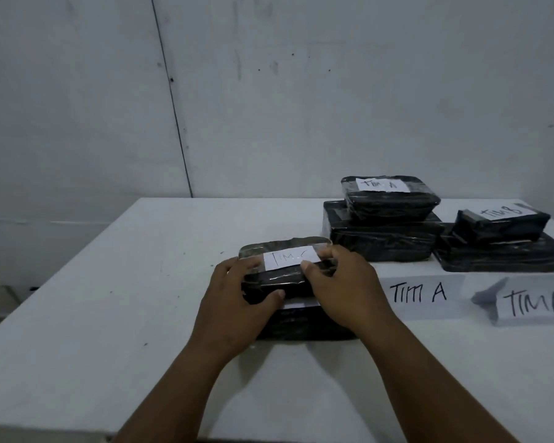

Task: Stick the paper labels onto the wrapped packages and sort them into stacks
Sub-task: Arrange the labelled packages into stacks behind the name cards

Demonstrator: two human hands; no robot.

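The wrapped package in black film sits near the middle of the white worktop, resting on a second black package whose top is mostly covered by it and by the hands. Its paper label reads "TIM" and then a letter that cannot be made out, since the right hand's fingers and glare from the tape cover that end. The left hand grips the package's left end, thumb curled along the near side. The right hand holds the right end, fingers bent over the top edge and thumb on the label's corner.

Six packages show in all, in three stacks of two. The middle stack has a top package labelled "TIM A"; the label of the one under it is hidden. The right stack has a top package labelled "TIM B", blurred, and only a thin white edge of paper shows on the lower one.

Two paper signs lie flat on the worktop in front of those stacks: "TIM A" and "TIM B", the latter cut off by the right edge of the view. A white slip under the held package is mostly hidden.
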